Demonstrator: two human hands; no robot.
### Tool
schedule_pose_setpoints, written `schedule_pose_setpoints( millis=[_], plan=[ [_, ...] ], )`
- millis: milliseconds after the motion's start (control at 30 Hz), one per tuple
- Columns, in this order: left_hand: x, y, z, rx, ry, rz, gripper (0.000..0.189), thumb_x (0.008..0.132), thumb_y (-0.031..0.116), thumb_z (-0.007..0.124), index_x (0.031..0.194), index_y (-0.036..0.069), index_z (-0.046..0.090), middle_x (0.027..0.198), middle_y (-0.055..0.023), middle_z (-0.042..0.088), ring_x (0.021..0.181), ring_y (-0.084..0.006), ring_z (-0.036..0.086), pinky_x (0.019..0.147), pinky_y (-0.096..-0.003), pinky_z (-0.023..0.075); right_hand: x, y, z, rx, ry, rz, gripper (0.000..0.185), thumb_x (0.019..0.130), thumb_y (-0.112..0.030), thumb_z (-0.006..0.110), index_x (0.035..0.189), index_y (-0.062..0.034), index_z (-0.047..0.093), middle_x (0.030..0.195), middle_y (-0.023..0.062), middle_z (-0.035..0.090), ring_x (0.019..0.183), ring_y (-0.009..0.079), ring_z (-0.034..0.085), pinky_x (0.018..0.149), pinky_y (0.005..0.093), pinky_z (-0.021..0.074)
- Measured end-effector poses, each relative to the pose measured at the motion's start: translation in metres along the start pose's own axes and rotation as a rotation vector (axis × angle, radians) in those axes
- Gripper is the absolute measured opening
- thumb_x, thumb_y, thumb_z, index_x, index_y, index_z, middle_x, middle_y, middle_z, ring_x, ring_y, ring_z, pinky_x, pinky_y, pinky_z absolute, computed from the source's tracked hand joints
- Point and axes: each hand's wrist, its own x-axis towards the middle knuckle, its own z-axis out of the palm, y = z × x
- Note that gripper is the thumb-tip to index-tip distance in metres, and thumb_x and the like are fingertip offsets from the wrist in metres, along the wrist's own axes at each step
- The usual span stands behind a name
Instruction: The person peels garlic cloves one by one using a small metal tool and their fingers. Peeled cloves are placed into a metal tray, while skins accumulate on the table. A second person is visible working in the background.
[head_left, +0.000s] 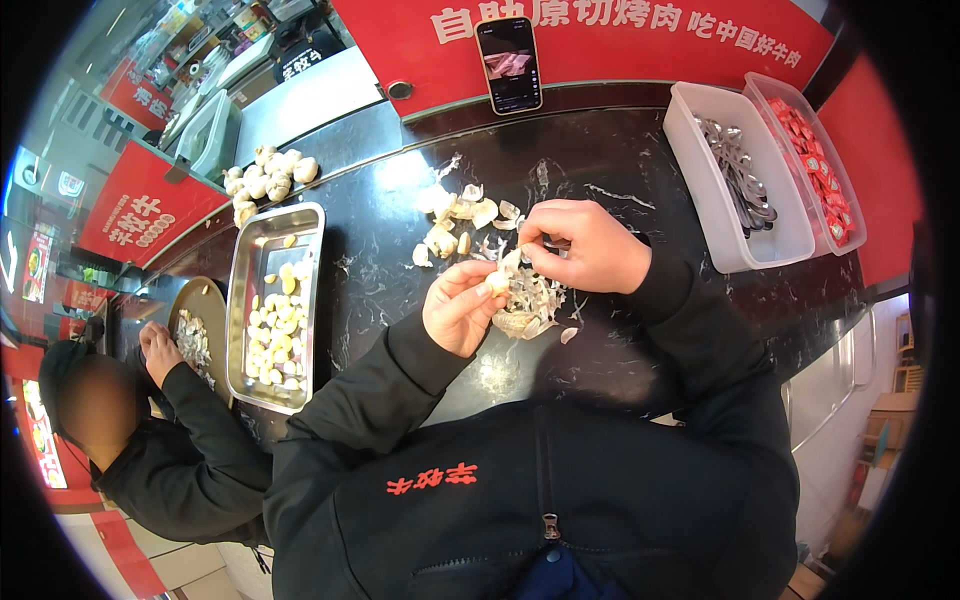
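Observation:
My left hand (457, 306) pinches a garlic clove (497, 283) between thumb and fingers above the dark countertop. With thumb and forefinger, my right hand (591, 246) grips a strip of papery garlic skin (511, 261) at the clove's upper end. Loose garlic skins (529, 306) lie heaped under and beside both hands. Just beyond, unpeeled cloves and skins (454, 214) are scattered on the counter. Left of my forearm stands a steel tray (319, 300) holding many peeled cloves (276, 330). Several whole garlic heads (276, 174) are piled behind this tray.
A phone (510, 66) leans upright against the red panel. To the right are a white plastic bin (697, 187) of metal spoons and a clear bin (855, 225) of red packets. At left, another person's hand (159, 351) is beside a round tray (219, 292) holding skins.

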Motion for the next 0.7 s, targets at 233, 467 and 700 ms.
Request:
schedule_pose_setpoints(
  millis=[233, 467, 700],
  plan=[
    [0.0, -0.002, 0.004, 0.096, 0.099, 0.1, 0.024, 0.091, -0.007, 0.058, 0.111, 0.005, 0.059, 0.112, -0.0109, 0.064, 0.101, -0.0192, 0.064, 0.09, -0.0316, 0.0533, 0.0, -0.009, 0.0, 0.028, -0.082, 0.108, 0.008, 0.082, -0.007, 0.067, 0.087, -0.0011, 0.065, 0.078, 0.0082, 0.061, 0.063, 0.0211, 0.055, 0.058, 0.0307, 0.0456],
    [0.0, -0.008, 0.004, 0.196, 0.134, 0.159, 0.028, 0.091, -0.009, 0.057, 0.115, 0.005, 0.056, 0.111, -0.0111, 0.064, 0.101, -0.0184, 0.063, 0.09, -0.0312, 0.0529, -0.004, -0.008, 0.014, -0.095, -0.065, 0.044, 0.008, 0.081, -0.006, 0.068, 0.087, -0.0018, 0.067, 0.08, 0.0106, 0.065, 0.073, 0.0279, 0.064, 0.065, 0.034, 0.0513],
    [0.0, -0.011, 0.002, 0.246, 0.172, 0.176, 0.024, 0.091, -0.01, 0.056, 0.111, 0.004, 0.054, 0.111, -0.0108, 0.064, 0.103, -0.0175, 0.063, 0.091, -0.0313, 0.0523, -0.008, -0.007, 0.021, -0.165, -0.071, 0.081, 0.011, 0.081, -0.014, 0.066, 0.085, -0.0047, 0.068, 0.08, 0.0112, 0.065, 0.079, 0.0311, 0.065, 0.071, 0.0398, 0.0533]
  ],
)
